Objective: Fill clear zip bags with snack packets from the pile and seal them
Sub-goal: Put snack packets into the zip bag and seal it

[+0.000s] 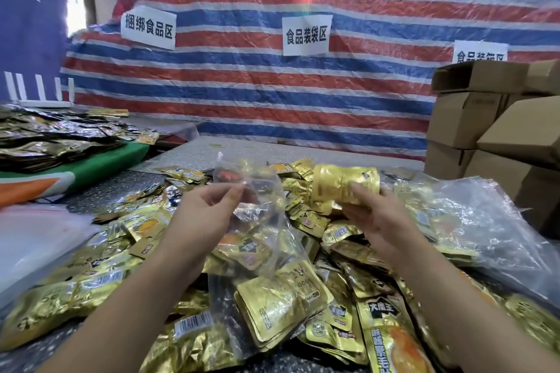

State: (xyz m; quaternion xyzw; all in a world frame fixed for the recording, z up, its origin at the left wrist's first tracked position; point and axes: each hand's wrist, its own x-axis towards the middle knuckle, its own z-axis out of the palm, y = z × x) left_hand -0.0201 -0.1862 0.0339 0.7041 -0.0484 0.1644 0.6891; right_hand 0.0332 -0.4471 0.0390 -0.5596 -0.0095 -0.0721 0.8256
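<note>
A big pile of gold snack packets covers the table in front of me. My left hand pinches the upper edge of a clear zip bag, which hangs open over the pile with a few packets inside. To the right of the bag's mouth, my right hand grips a bunch of gold packets raised above the pile.
A stack of clear bags lies at the left. Crumpled clear plastic rests at the right, with cardboard boxes behind it. Dark packets lie on a side table at the far left. A striped tarp forms the back wall.
</note>
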